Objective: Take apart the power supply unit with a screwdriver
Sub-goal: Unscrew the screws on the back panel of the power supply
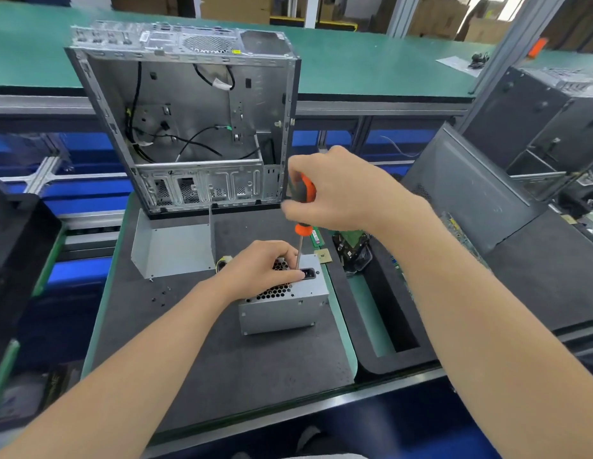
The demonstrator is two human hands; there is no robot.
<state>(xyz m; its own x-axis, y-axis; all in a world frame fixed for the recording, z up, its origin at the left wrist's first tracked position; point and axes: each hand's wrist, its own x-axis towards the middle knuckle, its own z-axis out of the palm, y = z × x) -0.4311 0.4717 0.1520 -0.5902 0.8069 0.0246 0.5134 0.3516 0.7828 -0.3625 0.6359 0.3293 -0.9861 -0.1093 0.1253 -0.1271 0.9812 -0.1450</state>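
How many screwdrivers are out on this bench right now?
1: the orange-and-black-handled screwdriver, gripped upright in the right hand, tip down on the grey metal power supply box held by the left hand. Others may be hidden.

Both bare forearms reach forward from the lower corners of the view, the left one angled up and to the right, the right one angled up and to the left. The left hand (262,270) lies low, palm down, fingers bent over the top of the power supply unit (285,313) and holding it. The right hand (338,190) is raised above it, wrist bent, fingers wrapped round the handle of the upright screwdriver (305,192).
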